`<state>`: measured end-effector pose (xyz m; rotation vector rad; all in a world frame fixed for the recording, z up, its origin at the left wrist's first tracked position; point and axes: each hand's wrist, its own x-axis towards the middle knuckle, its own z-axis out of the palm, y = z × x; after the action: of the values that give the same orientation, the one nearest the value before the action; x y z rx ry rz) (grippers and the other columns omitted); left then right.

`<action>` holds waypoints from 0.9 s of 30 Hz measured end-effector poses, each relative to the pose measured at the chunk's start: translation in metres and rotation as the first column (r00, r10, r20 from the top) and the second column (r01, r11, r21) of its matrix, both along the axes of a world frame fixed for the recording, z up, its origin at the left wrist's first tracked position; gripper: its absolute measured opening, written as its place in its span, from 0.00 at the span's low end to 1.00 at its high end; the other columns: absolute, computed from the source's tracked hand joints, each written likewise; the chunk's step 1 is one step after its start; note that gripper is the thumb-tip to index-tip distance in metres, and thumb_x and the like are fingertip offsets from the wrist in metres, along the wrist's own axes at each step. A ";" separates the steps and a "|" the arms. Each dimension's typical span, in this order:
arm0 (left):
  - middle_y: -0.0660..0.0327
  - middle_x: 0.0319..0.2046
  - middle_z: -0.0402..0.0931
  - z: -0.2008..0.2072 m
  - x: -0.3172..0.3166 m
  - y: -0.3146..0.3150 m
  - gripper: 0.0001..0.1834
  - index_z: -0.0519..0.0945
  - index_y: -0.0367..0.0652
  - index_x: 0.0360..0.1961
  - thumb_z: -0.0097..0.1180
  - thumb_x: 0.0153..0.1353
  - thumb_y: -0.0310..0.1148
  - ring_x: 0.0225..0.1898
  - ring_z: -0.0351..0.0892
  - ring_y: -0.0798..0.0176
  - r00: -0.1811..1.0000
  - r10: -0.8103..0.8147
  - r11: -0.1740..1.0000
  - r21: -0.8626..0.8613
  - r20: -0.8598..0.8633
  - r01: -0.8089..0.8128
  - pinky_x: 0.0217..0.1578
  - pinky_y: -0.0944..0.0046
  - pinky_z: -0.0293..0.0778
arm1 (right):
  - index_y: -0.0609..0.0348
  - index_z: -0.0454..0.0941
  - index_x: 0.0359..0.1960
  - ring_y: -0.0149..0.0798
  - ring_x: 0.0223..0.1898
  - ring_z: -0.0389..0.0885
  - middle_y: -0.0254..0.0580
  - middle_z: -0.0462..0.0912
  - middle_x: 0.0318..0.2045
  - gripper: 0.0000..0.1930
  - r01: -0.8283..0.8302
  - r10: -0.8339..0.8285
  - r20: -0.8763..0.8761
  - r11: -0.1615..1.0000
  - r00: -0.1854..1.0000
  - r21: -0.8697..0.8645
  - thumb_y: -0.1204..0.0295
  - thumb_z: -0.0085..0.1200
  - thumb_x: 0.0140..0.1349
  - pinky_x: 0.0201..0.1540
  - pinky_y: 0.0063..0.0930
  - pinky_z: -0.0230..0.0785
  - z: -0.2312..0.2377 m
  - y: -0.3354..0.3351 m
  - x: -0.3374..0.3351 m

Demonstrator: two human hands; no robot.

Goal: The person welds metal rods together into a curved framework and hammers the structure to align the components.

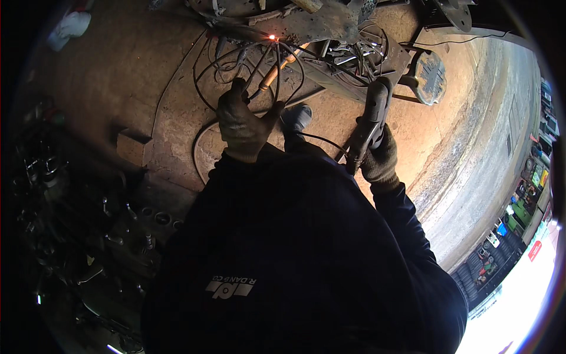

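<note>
Both my hands wear dark work gloves. My right hand [380, 156] is wrapped round a dark electrode holder [372, 112]. A thin welding rod [330, 64] runs from its head up and left to a dark, pitted metal piece [312, 26]. Where rod and metal meet, a small red-orange spot glows [272, 37]. My left hand [246, 124] is raised beside the cables, thumb and forefinger spread wide, and nothing shows clearly in its grasp. Just past those fingers is a tool with a turned wooden handle [276, 74]; whether they touch it cannot be made out.
Black cables [197, 150] loop over the brown floor. A container of metal tools [356, 56] stands below the workpiece, with a worn stool [430, 78] to its right. A cardboard piece [132, 147] and dark metal parts [118, 224] lie left. My shoe [296, 118] shows between my hands.
</note>
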<state>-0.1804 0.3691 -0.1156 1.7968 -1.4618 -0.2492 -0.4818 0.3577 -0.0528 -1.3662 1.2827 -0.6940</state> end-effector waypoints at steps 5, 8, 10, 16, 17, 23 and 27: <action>0.49 0.48 0.73 0.024 0.025 -0.014 0.50 0.68 0.40 0.64 0.81 0.45 0.50 0.46 0.79 0.50 0.943 -0.287 0.938 0.251 0.166 0.241 0.42 0.50 0.79 | 0.61 0.75 0.61 0.32 0.47 0.83 0.39 0.84 0.47 0.28 -0.083 0.077 -0.087 0.995 0.993 -0.060 0.64 0.69 0.62 0.50 0.29 0.77 -0.002 -0.002 -0.007; 0.51 0.46 0.75 0.018 0.021 -0.011 0.48 0.70 0.39 0.62 0.80 0.45 0.52 0.45 0.79 0.51 0.982 -0.142 0.970 0.214 0.127 0.113 0.41 0.51 0.79 | 0.64 0.76 0.60 0.33 0.45 0.82 0.39 0.83 0.44 0.28 -0.136 0.099 -0.186 0.971 0.978 -0.199 0.63 0.68 0.61 0.49 0.30 0.75 0.007 -0.007 0.002; 0.52 0.46 0.76 0.006 0.006 -0.009 0.48 0.71 0.39 0.62 0.80 0.44 0.53 0.44 0.79 0.52 0.998 -0.001 0.994 0.106 0.070 -0.006 0.41 0.51 0.79 | 0.64 0.75 0.61 0.35 0.48 0.82 0.41 0.83 0.47 0.30 -0.112 0.096 -0.113 0.984 0.989 -0.136 0.61 0.68 0.62 0.52 0.32 0.75 0.002 -0.005 -0.001; 0.53 0.44 0.78 0.001 -0.001 0.002 0.48 0.73 0.38 0.61 0.79 0.44 0.54 0.42 0.80 0.53 0.997 0.070 0.996 0.049 0.020 -0.071 0.39 0.53 0.80 | 0.65 0.74 0.55 0.34 0.38 0.83 0.42 0.82 0.40 0.21 -0.051 0.051 0.027 0.999 0.998 0.003 0.60 0.58 0.70 0.42 0.30 0.77 0.004 -0.006 0.002; 0.54 0.43 0.78 -0.001 -0.004 0.001 0.48 0.73 0.38 0.60 0.79 0.44 0.54 0.42 0.80 0.53 0.997 0.079 0.995 0.051 0.017 -0.080 0.39 0.53 0.80 | 0.64 0.73 0.55 0.34 0.36 0.82 0.41 0.81 0.38 0.19 -0.045 0.042 0.123 0.999 0.991 0.025 0.62 0.57 0.70 0.39 0.30 0.77 0.004 -0.006 0.004; 0.55 0.45 0.75 -0.013 -0.003 -0.003 0.54 0.70 0.36 0.64 0.84 0.39 0.50 0.43 0.78 0.55 0.988 0.039 0.999 0.018 0.151 -0.043 0.41 0.56 0.80 | 0.62 0.72 0.61 0.33 0.44 0.84 0.38 0.82 0.45 0.20 0.005 -0.006 -0.026 1.000 1.000 -0.012 0.75 0.58 0.68 0.45 0.29 0.79 0.005 -0.002 0.002; 0.54 0.45 0.71 -0.010 -0.008 0.001 0.56 0.67 0.41 0.67 0.86 0.37 0.44 0.42 0.76 0.56 0.986 0.095 0.992 0.092 -0.135 -0.084 0.42 0.55 0.81 | 0.62 0.73 0.62 0.34 0.50 0.83 0.40 0.83 0.52 0.22 -0.019 0.017 -0.104 1.000 0.994 -0.015 0.72 0.59 0.68 0.53 0.29 0.77 0.006 -0.002 0.000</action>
<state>-0.1881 0.3700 -0.1251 1.8694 -1.2869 -0.3887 -0.4817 0.3560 -0.0472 -1.4416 1.3473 -0.6290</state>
